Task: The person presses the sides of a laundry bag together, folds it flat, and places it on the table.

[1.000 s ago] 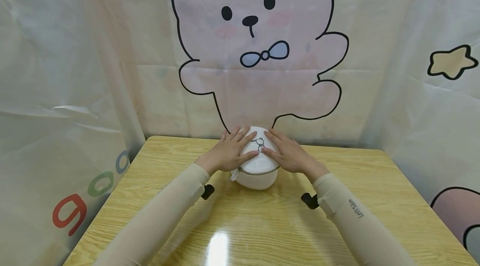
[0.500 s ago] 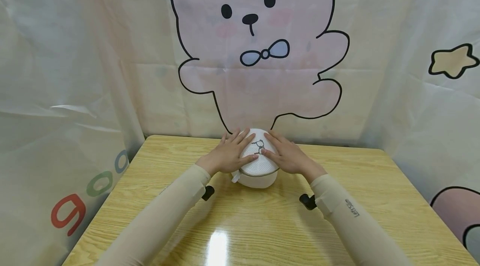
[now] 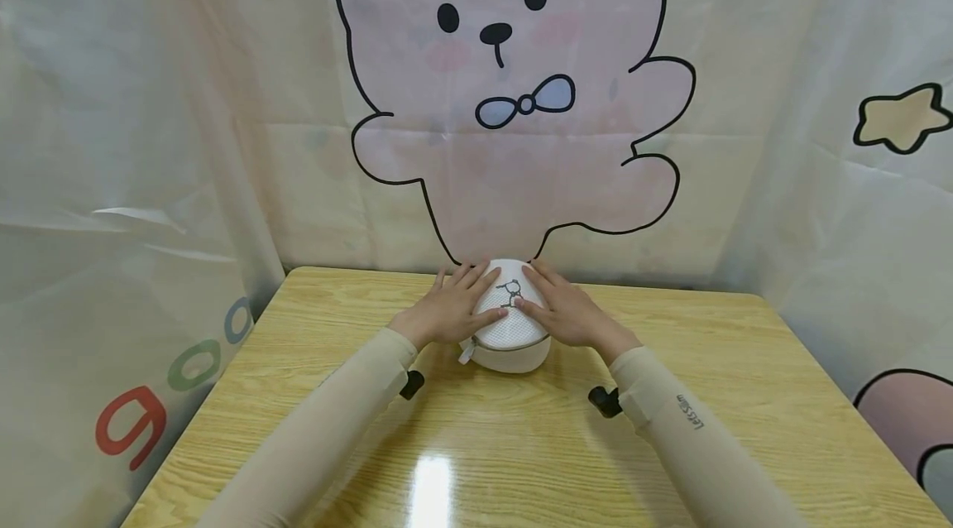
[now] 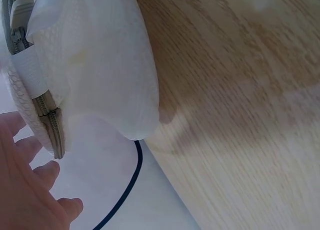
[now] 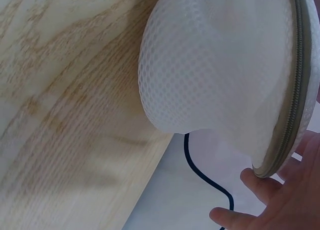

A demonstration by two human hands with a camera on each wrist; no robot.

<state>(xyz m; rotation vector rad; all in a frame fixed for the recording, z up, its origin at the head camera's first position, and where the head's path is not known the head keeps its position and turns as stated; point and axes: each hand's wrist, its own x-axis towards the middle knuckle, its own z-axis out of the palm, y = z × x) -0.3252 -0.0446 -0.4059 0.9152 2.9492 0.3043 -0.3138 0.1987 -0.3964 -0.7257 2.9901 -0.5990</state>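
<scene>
A white mesh laundry bag (image 3: pixel 510 329) with a zipper around its edge and a line-drawn animal on top stands near the back of the wooden table. My left hand (image 3: pixel 447 309) rests on its left side, fingers spread and mostly straight. On the opposite side lies my right hand (image 3: pixel 569 311), its fingers also spread over the bag's top. In the left wrist view the zipper pull (image 4: pixel 21 12) shows, near the fingers of that hand. The right wrist view shows the zipper (image 5: pixel 295 89) running closed along the rim, with fingertips touching the rim's far end. What the bag holds is hidden.
The wooden table (image 3: pixel 476 437) reaches to a curtain (image 3: pixel 506 156) printed with a pink bear, right behind the bag. Beyond the table's back edge a dark cable (image 5: pixel 200 172) hangs. Side curtains stand at left and right.
The bag's top has sunk slightly under my hands. My right hand has shifted a little to the left with it; my left hand has barely moved.
</scene>
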